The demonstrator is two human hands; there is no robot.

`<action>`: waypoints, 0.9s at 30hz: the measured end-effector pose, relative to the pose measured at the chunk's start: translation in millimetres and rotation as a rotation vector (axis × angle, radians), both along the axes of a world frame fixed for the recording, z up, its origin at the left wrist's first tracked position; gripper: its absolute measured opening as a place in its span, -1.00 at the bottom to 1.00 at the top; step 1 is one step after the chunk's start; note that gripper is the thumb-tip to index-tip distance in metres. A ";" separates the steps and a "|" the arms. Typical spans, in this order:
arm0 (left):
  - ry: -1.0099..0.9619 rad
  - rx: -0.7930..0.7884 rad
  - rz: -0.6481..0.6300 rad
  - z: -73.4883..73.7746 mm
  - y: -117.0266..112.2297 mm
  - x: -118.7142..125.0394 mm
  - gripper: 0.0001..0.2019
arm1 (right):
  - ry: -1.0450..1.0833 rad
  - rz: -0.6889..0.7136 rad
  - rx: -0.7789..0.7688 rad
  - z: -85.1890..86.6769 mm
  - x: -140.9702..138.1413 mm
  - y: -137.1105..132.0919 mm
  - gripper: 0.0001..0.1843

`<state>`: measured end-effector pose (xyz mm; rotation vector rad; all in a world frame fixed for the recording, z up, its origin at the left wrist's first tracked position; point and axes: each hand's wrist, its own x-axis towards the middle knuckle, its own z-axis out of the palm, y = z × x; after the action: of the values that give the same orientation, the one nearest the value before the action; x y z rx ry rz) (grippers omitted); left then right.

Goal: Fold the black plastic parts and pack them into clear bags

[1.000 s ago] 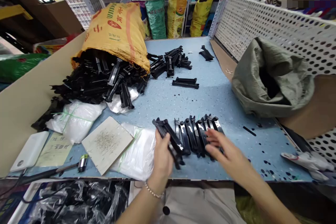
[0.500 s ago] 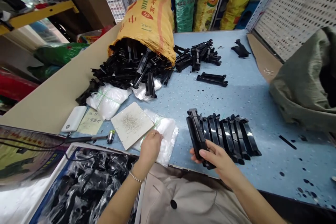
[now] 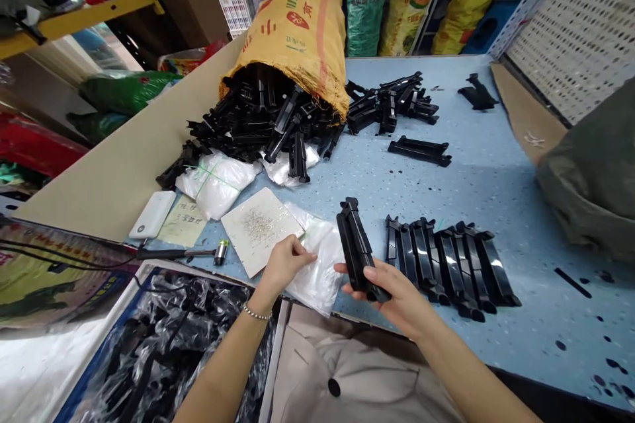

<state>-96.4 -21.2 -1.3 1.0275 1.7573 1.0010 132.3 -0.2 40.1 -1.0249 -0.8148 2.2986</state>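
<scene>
Head: black part [image 3: 354, 238] in right grip [image 3: 397, 294]

Glossy black parts [image 3: 356, 248], speckled blue tabletop [image 3: 347, 185]

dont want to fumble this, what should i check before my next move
1. Right hand gripping the held black plastic parts: ok, near their lower end.
2. Left hand at the plastic bags: ok.
3. Single bag separated: cannot tell.
4. Row of black parts apart from the held ones: ok.
5. Yellow sack keeping everything inside: not ok, loose parts spill onto the table.
6. Hammer away from both hands: ok.
</scene>
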 end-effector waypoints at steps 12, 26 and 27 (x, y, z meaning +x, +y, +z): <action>-0.300 -0.019 -0.121 8.5 -4.6 -10.9 -0.69 | 0.141 -0.025 -0.068 -11.6 -43.6 20.8 -0.75; 0.118 0.017 -0.026 8.2 -13.1 9.8 -0.80 | 0.054 -0.017 -0.039 -25.4 -40.4 22.7 -0.75; 0.154 0.029 -0.039 7.5 -14.9 8.9 -0.80 | 0.046 -0.041 -0.045 -27.8 -38.1 23.0 -0.76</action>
<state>-87.5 -36.2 6.1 1.1804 1.8437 0.9466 94.2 22.8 12.3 -0.9959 -0.7198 2.3066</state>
